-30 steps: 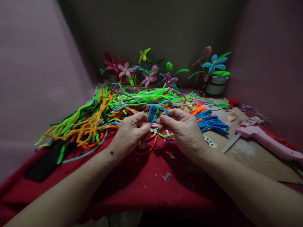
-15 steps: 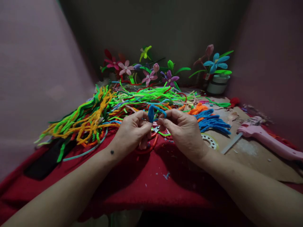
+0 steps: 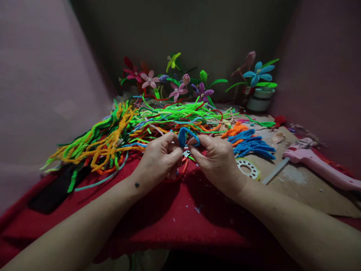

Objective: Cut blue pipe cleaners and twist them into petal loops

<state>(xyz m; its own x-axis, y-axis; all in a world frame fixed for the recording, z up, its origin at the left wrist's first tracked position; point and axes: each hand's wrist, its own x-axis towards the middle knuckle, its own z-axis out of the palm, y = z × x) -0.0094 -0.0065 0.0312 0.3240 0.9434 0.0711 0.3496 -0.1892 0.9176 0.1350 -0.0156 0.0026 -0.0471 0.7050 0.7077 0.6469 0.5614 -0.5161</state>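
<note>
My left hand (image 3: 159, 160) and my right hand (image 3: 218, 162) meet over the red cloth (image 3: 175, 214), both pinching one blue pipe cleaner (image 3: 184, 136) bent into a loop between the fingertips. Red-handled scissors (image 3: 180, 171) lie on the cloth just under my hands, mostly hidden. A heap of green, yellow and orange pipe cleaners (image 3: 118, 135) spreads behind and to the left of my left hand. Bent blue pipe cleaner pieces (image 3: 252, 145) lie right of my right hand, with orange ones (image 3: 234, 130) behind them.
Finished pipe cleaner flowers (image 3: 175, 81) stand at the back, and a white pot (image 3: 261, 99) holds a blue one. A pink glue gun (image 3: 318, 167) rests on brown cardboard (image 3: 299, 186) at right, near a tape roll (image 3: 248, 168). A black object (image 3: 52, 195) lies left.
The blue pipe cleaner's free end has been bent over into a tighter loop, and my fingertips have drawn closer together. The view has tipped down slightly.
</note>
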